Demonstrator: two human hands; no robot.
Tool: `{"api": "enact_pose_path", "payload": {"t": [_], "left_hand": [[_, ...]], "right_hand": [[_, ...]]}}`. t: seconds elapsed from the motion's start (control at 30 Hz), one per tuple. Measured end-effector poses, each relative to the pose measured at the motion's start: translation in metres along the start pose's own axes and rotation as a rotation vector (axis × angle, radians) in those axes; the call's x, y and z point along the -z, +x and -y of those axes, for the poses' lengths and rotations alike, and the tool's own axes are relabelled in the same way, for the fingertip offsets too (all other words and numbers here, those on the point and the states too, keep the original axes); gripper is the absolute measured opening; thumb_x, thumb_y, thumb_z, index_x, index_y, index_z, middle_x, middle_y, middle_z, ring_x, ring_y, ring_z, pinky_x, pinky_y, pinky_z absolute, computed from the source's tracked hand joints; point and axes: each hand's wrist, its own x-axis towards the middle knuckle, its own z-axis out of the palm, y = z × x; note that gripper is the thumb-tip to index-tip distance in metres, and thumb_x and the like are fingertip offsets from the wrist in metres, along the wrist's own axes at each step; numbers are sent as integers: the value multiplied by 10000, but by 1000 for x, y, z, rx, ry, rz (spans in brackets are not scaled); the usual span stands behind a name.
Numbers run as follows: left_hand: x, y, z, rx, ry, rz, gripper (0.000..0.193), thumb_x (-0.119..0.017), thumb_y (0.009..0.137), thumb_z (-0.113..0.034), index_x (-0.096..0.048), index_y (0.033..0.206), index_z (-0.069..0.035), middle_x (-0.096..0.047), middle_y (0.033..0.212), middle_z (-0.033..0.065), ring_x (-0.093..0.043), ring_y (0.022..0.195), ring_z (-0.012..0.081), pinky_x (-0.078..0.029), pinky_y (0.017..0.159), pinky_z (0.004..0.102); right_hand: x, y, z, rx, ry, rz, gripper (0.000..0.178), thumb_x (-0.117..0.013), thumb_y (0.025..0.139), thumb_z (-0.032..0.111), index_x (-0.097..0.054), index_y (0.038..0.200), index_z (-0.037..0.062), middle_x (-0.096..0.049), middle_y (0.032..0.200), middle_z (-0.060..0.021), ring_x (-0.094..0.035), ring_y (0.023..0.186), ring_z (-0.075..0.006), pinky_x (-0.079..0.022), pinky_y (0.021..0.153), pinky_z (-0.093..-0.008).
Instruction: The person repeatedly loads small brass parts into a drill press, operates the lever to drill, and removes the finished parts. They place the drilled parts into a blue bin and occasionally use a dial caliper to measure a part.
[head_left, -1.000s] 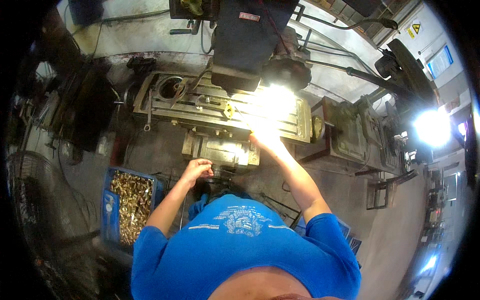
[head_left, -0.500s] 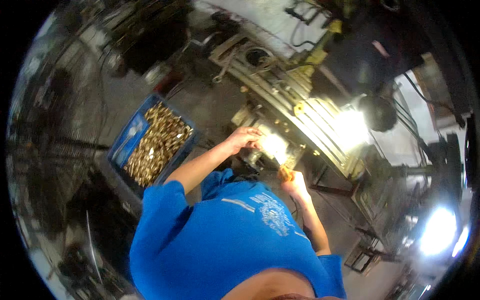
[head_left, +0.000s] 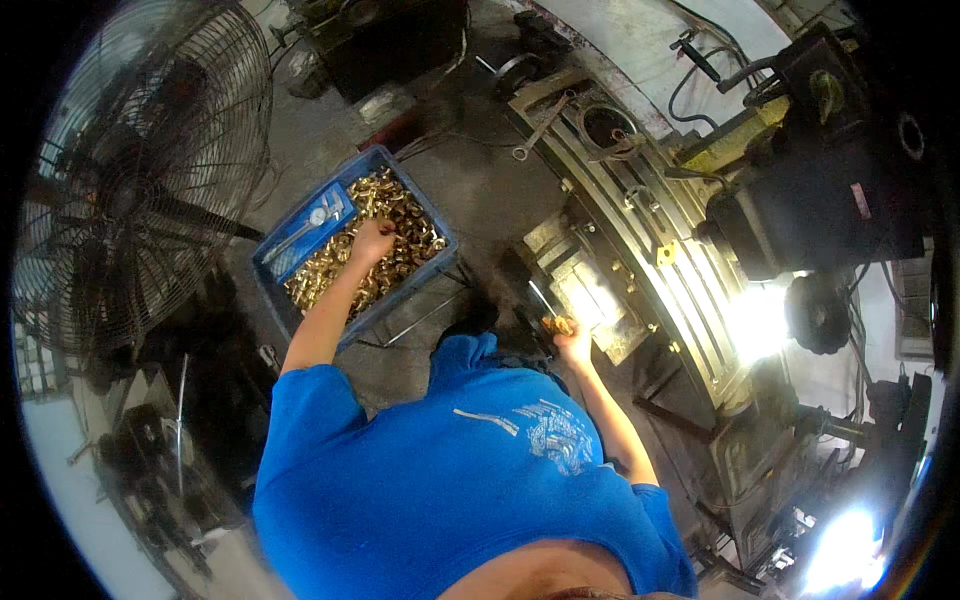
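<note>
My left hand (head_left: 374, 240) is down among small brass-coloured metal parts (head_left: 330, 272) heaped in a blue plastic bin (head_left: 447, 247). Its fingers look drawn together; what they hold, if anything, is hidden. My right hand (head_left: 574, 345) is closed around the orange-yellow handle of a thin-shafted tool (head_left: 558, 325). The shaft points up and left, near a brightly lit metal fixture (head_left: 598, 298), and its exact kind is unclear. Inside the bin, beside the parts, a dial caliper (head_left: 318, 216) rests on a blue tray (head_left: 338, 203).
A long slotted machine table (head_left: 690, 275) runs along the right, with a wrench (head_left: 541, 130) near its far end. A dark machine head (head_left: 800, 215) and a bright lamp (head_left: 757, 325) overhang it. A large caged fan (head_left: 140, 180) stands at left.
My left hand has moved left from the lit fixture into the bin of brass parts. My right hand still grips the orange-handled tool, close to the fixture. The whole view has shifted.
</note>
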Motion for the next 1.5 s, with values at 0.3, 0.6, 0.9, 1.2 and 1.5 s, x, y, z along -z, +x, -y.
{"api": "enact_pose_path", "payload": {"t": [0.3, 0.6, 0.9, 1.2, 1.5], "left_hand": [[-62, 15, -14, -113, 421, -57, 286, -602, 780, -139, -604, 1032, -5, -634, 844, 194, -615, 803, 330, -499, 683, 434], [-81, 39, -15, -75, 788, 91, 160, -522, 785, -73, -641, 689, -24, -635, 722, 158, -629, 711, 317, -499, 572, 419], [-91, 58, -1, 30, 709, -19, 158, -534, 796, -155, -619, 813, -23, -638, 847, 175, -617, 849, 342, -483, 637, 468], [-30, 11, -10, -283, -124, -309, 212, -705, 721, -134, -611, 840, 13, -638, 724, 106, -626, 665, 201, -478, 598, 282], [-69, -136, -241, -1422, -23, 203, 173, -664, 706, -5, -603, 867, -23, -596, 835, 114, -580, 791, 272, -474, 671, 341]], "right_hand": [[19, -49, 21, -74, -111, -84, 420, -622, 625, 139, -641, 1035, 48, -654, 948, -168, -637, 864, -290, -477, 815, -322], [46, -123, -37, -388, 109, -122, 409, -599, 621, 120, -640, 1000, -29, -668, 899, -163, -634, 852, -207, -471, 776, -276], [56, -127, -33, -366, 132, -94, 394, -600, 613, 137, -652, 973, -14, -668, 903, -166, -641, 866, -223, -477, 785, -294], [68, -151, -29, -286, 245, -179, 355, -546, 621, 40, -657, 954, -12, -676, 879, -133, -641, 835, -186, -492, 761, -279], [82, -82, 142, 168, 1232, 208, 671, -577, 615, -8, -442, 1272, -15, -535, 1208, -114, -507, 1105, -220, -406, 930, -339]]}}
